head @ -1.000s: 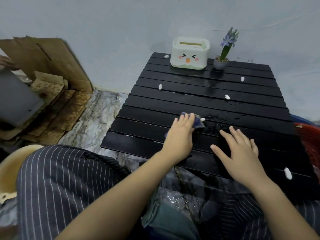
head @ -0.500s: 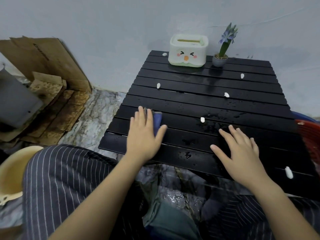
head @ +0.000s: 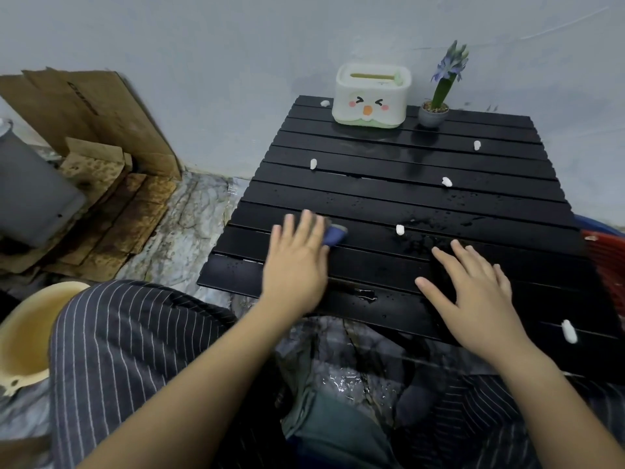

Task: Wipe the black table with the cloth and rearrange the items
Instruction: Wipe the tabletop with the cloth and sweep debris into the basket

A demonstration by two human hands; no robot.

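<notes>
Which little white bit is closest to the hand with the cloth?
The white bit in the middle of the black table, just right of the blue cloth under the left hand. The other white bits lie farther off.

Black slatted bench (head: 389,194), glossy with wet patches, dotted with small white bits (head: 400,229); dark blue cloth (head: 334,234) on it. Cream-white tissue box (head: 371,95) with pale green base, orange beak, pink cheeks and black squinting eyes; grey pot (head: 433,113) with green stem and lilac-blue flower (head: 449,67). Dark navy trousers (head: 128,343) with thin white pinstripes, pale yellow basin (head: 23,336), brown stained cardboard (head: 91,110), red basket (head: 608,265), pale grey-blue wall (head: 236,45).
</notes>
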